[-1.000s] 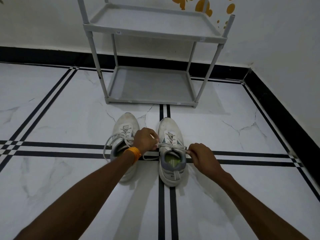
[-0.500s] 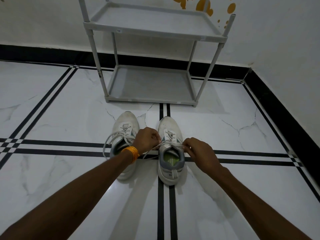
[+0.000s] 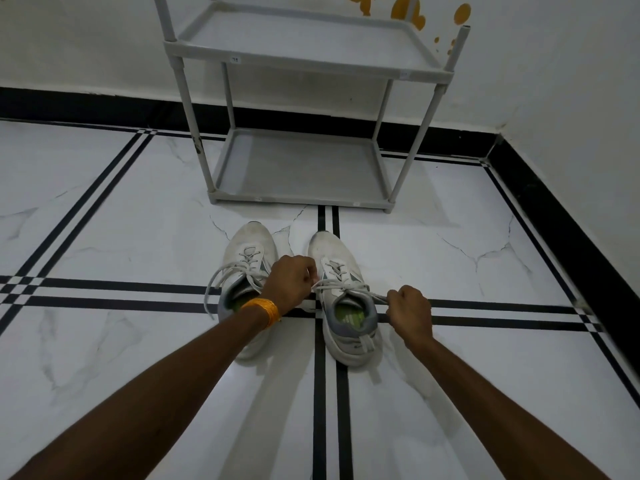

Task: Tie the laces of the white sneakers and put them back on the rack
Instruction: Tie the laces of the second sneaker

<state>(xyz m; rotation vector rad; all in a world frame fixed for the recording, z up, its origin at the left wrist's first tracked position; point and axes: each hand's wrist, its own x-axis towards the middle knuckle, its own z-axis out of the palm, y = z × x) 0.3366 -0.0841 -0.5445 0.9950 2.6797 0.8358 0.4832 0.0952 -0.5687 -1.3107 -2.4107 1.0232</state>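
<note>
Tying: right sneaker (image 3: 343, 299), laces pulled sideways.
Left hand (image 3: 291, 284): fist closed on one lace end.
Right hand (image 3: 410, 311): fist closed on other lace end (image 3: 375, 296), taut.
Left sneaker (image 3: 246, 271): just beside, laces (image 3: 221, 282) loose.
Place: floor (image 3: 104, 341), near rack (image 3: 298, 168) front edge.
Next, judged: form knot; needs steady tension.

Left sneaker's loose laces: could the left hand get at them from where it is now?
Probably yes. The left hand sits right beside the left sneaker, whose loose laces trail uncovered on the floor. But it is pinching the right sneaker's lace, so it must let go first.
</note>
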